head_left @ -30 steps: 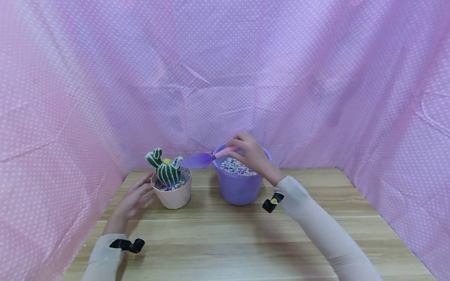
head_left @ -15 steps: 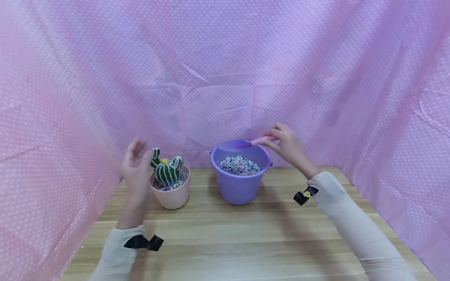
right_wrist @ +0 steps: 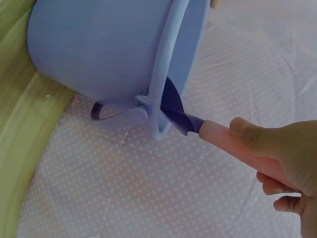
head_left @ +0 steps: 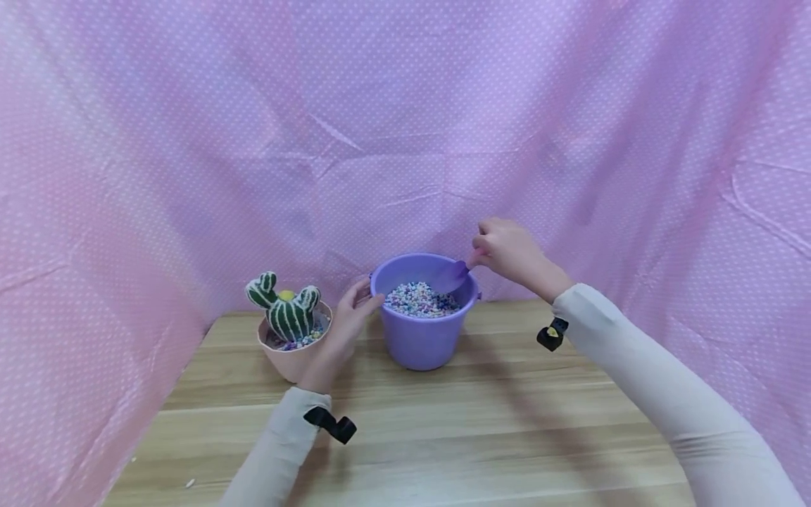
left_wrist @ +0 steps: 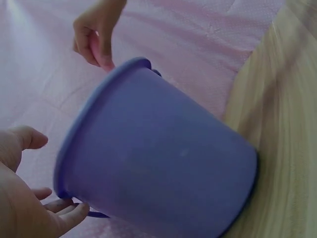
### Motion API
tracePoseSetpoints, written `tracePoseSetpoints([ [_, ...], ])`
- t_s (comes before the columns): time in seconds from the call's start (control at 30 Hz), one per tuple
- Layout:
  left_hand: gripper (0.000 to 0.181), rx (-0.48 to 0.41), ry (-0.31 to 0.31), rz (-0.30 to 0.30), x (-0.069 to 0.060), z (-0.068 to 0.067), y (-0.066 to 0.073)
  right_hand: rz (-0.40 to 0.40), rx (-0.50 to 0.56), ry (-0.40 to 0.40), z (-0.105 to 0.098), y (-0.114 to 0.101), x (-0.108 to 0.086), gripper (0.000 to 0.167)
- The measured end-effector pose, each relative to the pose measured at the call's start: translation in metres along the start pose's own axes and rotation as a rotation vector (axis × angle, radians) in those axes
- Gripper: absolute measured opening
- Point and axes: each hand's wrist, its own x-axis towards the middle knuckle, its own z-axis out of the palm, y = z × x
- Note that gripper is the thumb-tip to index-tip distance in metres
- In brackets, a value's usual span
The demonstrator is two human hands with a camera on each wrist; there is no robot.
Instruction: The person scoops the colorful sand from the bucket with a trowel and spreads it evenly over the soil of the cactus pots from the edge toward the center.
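Nearest, our left hand (head_left: 347, 320), fingers loosely spread, touches the left rim (right_wrist: 163, 59) of the bucket (head_left: 421, 345) on the counter (head_left: 443, 436), likely stiff and bead-weighted. Inside dips the scoop (head_left: 451, 277), probably light, best held by its handle (right_wrist: 233, 144); our right hand (head_left: 510, 250) grips there, above the rim.
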Motion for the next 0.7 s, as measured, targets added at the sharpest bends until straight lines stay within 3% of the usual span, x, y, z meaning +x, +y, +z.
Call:
tracePoseSetpoints([
  [0.23, 0.072, 0.025, -0.012, 0.051, 0.008, 0.005, -0.015, -0.122, -0.028, -0.029, 0.014, -0.001, 0.009, 0.03],
  [0.4, 0.071, 0.122, 0.02, 0.059, 0.01, 0.006, -0.02, -0.17, -0.04, -0.041, 0.029, 0.003, 0.012, 0.029],
  [0.57, 0.071, 0.041, 0.001, 0.079, 0.009, 0.008, -0.024, -0.206, -0.057, -0.063, 0.045, 0.006, 0.016, 0.03],
  [0.7, 0.069, -0.008, 0.003, 0.068, 0.008, 0.008, -0.026, -0.189, -0.056, -0.122, 0.053, 0.006, 0.021, 0.03],
])
